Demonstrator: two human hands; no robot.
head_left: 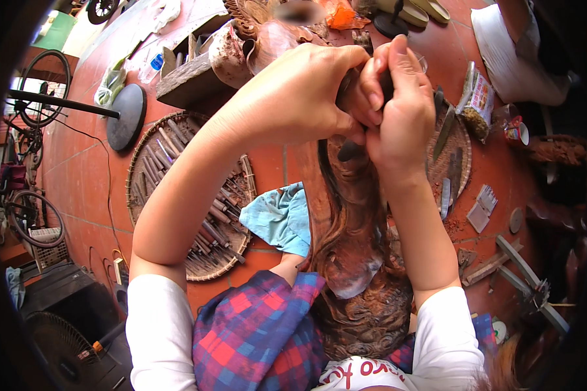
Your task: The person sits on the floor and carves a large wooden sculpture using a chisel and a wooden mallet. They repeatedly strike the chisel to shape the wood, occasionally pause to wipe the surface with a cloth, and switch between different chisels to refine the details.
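Note:
A brown carved wood sculpture point(352, 254), with flowing, partly polished shapes, stands between my legs and reaches up under my hands. Over its upper part, my left hand point(310, 91) comes across from the left with its fingers curled in. Against it, my right hand point(401, 104) is closed, its thumb pointing up. Both hands meet around something dark, mostly hidden by the fingers, so its kind cannot be made out. Just below them a dark rounded end point(349, 152) shows close to the wood.
A round woven tray point(135, 186) of wooden-handled carving tools lies left; another tray point(462, 163) with flat tools lies right. Around are a light-blue cloth point(280, 218), a black stand base point(125, 117), a bag of dried material point(477, 101), a metal clamp point(535, 283) and a fan point(62, 345).

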